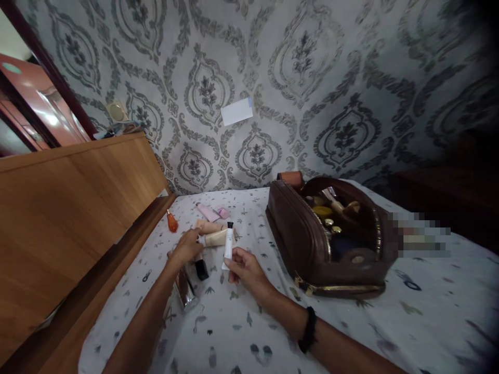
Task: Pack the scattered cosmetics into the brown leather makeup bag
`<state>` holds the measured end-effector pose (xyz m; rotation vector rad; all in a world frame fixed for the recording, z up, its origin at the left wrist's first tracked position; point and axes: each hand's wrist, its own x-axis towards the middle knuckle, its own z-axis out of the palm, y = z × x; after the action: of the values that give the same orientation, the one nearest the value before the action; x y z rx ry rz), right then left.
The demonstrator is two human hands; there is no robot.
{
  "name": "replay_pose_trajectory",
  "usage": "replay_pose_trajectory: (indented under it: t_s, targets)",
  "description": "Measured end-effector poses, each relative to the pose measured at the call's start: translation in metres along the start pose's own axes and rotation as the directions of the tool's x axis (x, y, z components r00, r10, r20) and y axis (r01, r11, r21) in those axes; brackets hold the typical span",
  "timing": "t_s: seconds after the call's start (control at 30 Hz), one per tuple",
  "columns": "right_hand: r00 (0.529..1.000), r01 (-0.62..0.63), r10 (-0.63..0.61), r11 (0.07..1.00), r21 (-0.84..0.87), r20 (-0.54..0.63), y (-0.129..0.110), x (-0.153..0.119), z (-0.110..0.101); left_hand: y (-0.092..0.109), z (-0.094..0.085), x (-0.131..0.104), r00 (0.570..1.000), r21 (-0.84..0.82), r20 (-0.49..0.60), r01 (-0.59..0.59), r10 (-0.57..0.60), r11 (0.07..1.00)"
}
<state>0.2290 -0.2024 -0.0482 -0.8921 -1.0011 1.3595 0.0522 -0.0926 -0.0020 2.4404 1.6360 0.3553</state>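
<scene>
Handling a white tube: items on a patterned sheet

Item, one white tube (pixel 228 243) with a black cap (pixel 230 225): raised cap-up, a little off vertical, in the right hand (pixel 247 272), its fingers closed in a narrow pinch on the flat lower end. That grip suited it, leaving cap and body uncovered; a light squeeze sufficed, since hard pressure would likely have bent the soft body.

Item, one left hand (pixel 187 248): fingers loosely curved beside a cream tube (pixel 215 238). Whether they gripped anything could not be told.

Item, one peach tube (pixel 210 227): lying just behind the cream tube. Fingertips coming straight down were the better approach here, a sideways sweep risking a jumble.

Item, one black-ended container (pixel 201 269) and one shiny container (pixel 185 291): both by the left forearm, partly hidden. The wrist was best carried high over them, lest they be knocked.

Item, one pink tube (pixel 208 212), lying farther back; one orange bottle (pixel 172 222), off to the left.

Item, one brown bag (pixel 290 228): unzipped, on the right, small containers inside. Its gold zip (pixel 343 288) called for clearance from the black wristband (pixel 308 331), which might have snagged.
</scene>
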Motion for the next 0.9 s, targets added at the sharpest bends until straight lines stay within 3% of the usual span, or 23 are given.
replay_pose_trajectory:
  t_s: [0.17,0.33,0.47,0.57,0.8,0.9]
  targets:
    - [1.000,0.012,-0.012,1.000,-0.007,0.001,0.001,0.001,0.000,-0.011,0.001,-0.001,0.997,-0.033,-0.076,0.015,-0.017,0.999]
    - [1.000,0.005,-0.005,1.000,-0.006,-0.003,-0.001,0.000,-0.001,-0.033,-0.007,-0.035,0.973,0.089,-0.219,0.099,-0.077,0.991]
    - [1.000,-0.004,0.004,1.000,-0.009,0.003,-0.003,-0.001,0.000,-0.052,-0.005,-0.059,0.955,0.068,-0.202,0.233,-0.216,0.970]
    - [1.000,-0.004,0.004,1.000,-0.012,0.004,-0.003,-0.001,0.001,-0.059,0.000,-0.060,0.963,-0.009,-0.201,0.183,-0.181,0.983]
    - [1.000,-0.003,0.003,1.000,-0.016,0.001,0.000,0.000,0.000,-0.038,0.005,-0.038,0.979,-0.091,-0.182,0.078,-0.093,0.993]
    - [1.000,0.001,-0.001,1.000,-0.016,0.001,-0.001,-0.001,0.000,-0.021,0.001,-0.039,0.979,-0.028,-0.199,0.045,-0.050,0.999]
